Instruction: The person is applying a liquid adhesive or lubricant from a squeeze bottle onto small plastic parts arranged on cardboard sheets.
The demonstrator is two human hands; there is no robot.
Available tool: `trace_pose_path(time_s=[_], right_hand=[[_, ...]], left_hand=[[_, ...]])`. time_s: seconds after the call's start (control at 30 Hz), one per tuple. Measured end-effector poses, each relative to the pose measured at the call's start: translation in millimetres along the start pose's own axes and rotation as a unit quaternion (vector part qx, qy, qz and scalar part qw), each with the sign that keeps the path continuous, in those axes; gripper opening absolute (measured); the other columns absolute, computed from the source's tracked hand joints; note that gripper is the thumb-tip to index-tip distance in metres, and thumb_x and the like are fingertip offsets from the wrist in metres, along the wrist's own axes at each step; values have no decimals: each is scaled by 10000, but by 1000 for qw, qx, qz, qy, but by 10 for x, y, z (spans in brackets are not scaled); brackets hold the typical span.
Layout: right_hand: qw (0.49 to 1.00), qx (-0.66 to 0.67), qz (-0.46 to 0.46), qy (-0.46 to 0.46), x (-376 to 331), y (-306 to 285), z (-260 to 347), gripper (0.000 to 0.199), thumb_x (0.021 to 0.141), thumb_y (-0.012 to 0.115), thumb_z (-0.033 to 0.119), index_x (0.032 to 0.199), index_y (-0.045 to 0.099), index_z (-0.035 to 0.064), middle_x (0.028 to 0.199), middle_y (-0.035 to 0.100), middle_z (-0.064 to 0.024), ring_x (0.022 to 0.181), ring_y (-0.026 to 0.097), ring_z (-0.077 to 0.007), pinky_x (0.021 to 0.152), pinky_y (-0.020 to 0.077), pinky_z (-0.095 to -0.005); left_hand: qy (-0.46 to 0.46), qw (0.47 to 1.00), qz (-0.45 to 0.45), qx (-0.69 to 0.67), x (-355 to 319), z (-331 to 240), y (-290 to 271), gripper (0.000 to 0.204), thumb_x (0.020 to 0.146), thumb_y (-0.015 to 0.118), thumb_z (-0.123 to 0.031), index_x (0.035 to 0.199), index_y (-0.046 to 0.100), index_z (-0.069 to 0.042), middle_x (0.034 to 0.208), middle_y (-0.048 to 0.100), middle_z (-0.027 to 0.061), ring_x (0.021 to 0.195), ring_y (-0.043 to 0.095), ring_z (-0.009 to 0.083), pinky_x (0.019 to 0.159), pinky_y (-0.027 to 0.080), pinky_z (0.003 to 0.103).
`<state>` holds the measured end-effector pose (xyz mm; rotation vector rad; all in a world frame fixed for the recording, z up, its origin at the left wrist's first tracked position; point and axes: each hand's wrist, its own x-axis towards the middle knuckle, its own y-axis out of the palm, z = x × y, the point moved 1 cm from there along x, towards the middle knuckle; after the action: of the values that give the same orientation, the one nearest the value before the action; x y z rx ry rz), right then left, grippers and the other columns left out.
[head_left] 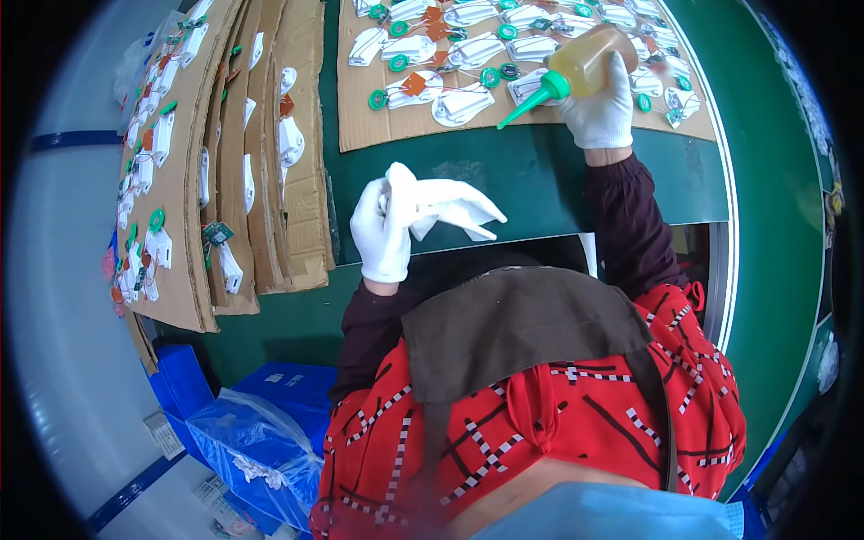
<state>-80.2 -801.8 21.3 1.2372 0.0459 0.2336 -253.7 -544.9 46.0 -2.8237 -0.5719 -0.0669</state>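
My right hand [600,112], in a white glove, is closed round a squeeze bottle [589,61] of yellowish liquid. The bottle is tilted, and its green nozzle points down to the left over the cardboard sheet [396,129]. White plastic housings [463,105] with green round parts, small circuit boards and thin wires lie in rows on that sheet. My left hand [382,229], also gloved, grips a folded white cloth [457,200] near the table's front edge. The cloth's loose ends hang out to the right.
Several cardboard sheets [301,207] with similar housings overlap at the left. Below them stands a blue bin [288,382] with a clear plastic bag [247,427]. The green table [531,175] has a pale metal edge strip on the right, with another green surface [774,234] beyond.
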Motion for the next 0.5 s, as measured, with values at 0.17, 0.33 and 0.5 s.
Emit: trace_pose_path(time_s=[0.17,0.33,0.5], right_hand=[[997,-74,-5,-14,-94,110,-127,491,912,551,374,1295,414,99,1228,528,-92,1128,533,-271,856,524,-427],[996,-91,-4,-1,-162,166,-246,484,898,581,349,1284,422,104,1223,531,-82,1140,523,-257,903,490,-439],[995,-94,5,36,-225,183,-283,511,865,633,331,1277,431,105,1216,535,-66,1151,511,-245,968,435,-400]], left_hand=[[87,993,34,78,90,-33,178,217,887,600,-127,1050,607,16,895,650,99,780,613,144,700,473,263],[72,990,103,60,159,-24,546,215,851,619,-150,1024,623,-22,897,645,147,774,646,254,666,490,309],[149,975,129,104,146,-181,498,112,833,606,-126,853,604,-16,724,561,111,624,560,244,544,419,317]])
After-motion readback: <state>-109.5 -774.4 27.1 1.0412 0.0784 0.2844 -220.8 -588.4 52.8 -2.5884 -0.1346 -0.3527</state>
